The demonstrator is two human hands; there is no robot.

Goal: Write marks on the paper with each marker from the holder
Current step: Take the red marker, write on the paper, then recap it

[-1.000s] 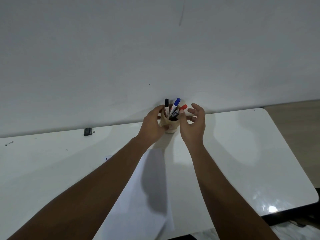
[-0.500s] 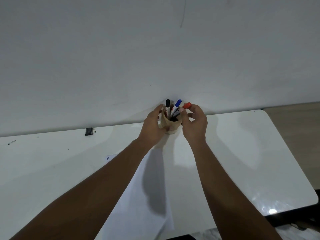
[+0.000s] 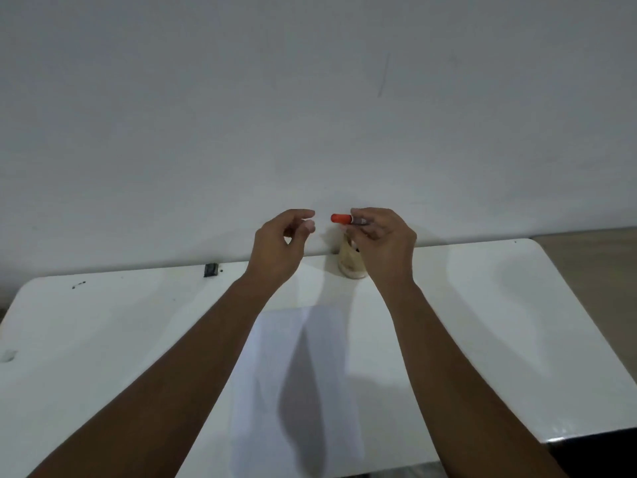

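- Between the right fingers, a marker is pinched and held roughly level, with its red cap pointing left toward the other hand.
- Only the cap and a short dark stretch of the barrel show; the rest is hidden behind the right hand.
- The left hand is raised beside it, with thumb and fingers curled but apart and holding nothing; its fingertips are near the cap without touching it.
- Both hands are lifted above the table, close to the wall.
- The holder stands on the table at the wall, just below the right hand and partly hidden by it; its contents cannot be made out.
- The paper lies flat on the table between the forearms, near the front edge, with arm shadows across it.
- A small dark object lies at the table's far edge, left of the hands.
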